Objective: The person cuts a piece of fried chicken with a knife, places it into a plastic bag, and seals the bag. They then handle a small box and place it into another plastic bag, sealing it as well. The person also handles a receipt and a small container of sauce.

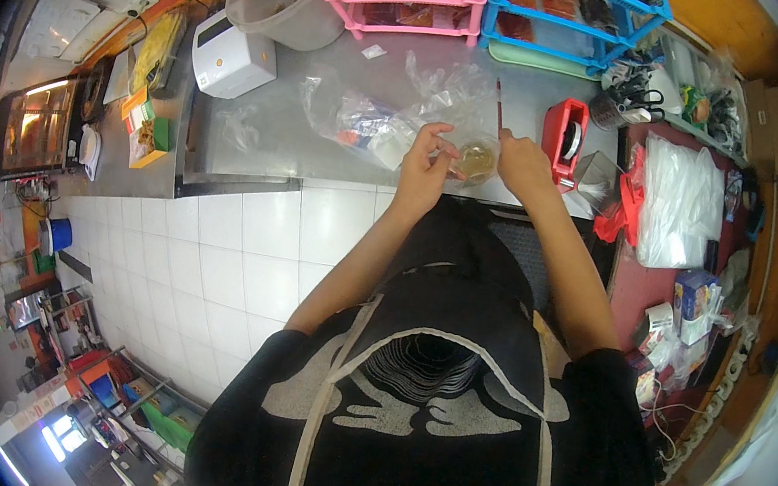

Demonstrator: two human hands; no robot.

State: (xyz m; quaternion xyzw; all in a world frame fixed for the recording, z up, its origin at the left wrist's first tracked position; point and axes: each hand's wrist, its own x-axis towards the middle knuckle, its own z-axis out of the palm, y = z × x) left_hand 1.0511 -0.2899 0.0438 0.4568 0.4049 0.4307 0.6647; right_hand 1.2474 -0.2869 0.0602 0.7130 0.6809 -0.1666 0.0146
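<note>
"What do you have on the hands from your end?"

"On my feed they're apart, both over the metal counter (pixel 267 138). The right hand (pixel 524 165) is closed on a thin dark stick (pixel 499 107), which points up and away from the wearer. I can't make out what sort of tool it is."

"And the left hand (pixel 430 159)?"

"I see its fingers bent and partly spread. Something small and reddish shows by the fingertips, but I can't tell whether they're pinching it."

"Where's the round container (pixel 477 161)?"

"Between the two hands, near the counter's front edge. It looks see-through to me, with something yellowish inside. The left fingertips are right beside its rim; I can't say for sure that they touch."

"Anything close by?"

"I've got crumpled clear plastic (pixel 450 82) beyond the hands, and a packet with white and blue parts (pixel 373 131) to the left of the left hand. A red tape dispenser (pixel 566 140) stands just to the right of the right hand."

"Further out?"

"Along the back I see a pink rack (pixel 413 35) next to a blue rack (pixel 565 44), both with packets on their shelves. A white boxy machine (pixel 234 57) sits off to the left, and over on the right I have a pile of clear bags (pixel 681 204)."
</note>
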